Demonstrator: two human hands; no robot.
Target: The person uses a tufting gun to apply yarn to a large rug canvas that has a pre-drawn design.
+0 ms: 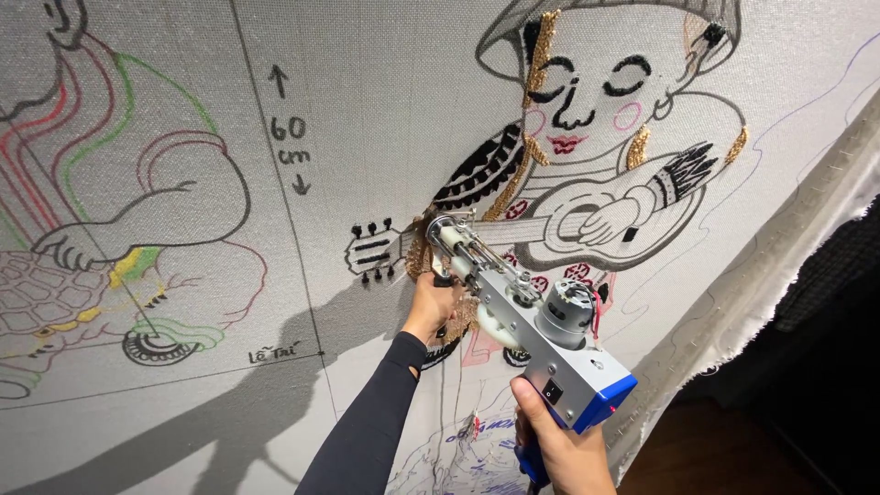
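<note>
A grey and blue tufting gun (527, 316) points up and left at a stretched white cloth (385, 119). Its needle tip (438, 229) presses the cloth beside the neck of a drawn guitar (550, 229), where tan yarn is tufted. My right hand (559, 445) grips the gun's blue rear handle at the bottom. My left hand (431, 307), in a long black sleeve, holds the front grip under the gun's nose, close to the cloth. The cloth shows a partly tufted figure playing the guitar, with black, gold and red yarn patches.
A second outlined figure in red, green and yellow lines (119, 211) fills the cloth's left side. The cloth's frayed edge on a frame bar (779, 266) runs diagonally at the right, with dark floor (733, 449) beyond. Shadows of my arm and gun fall lower left.
</note>
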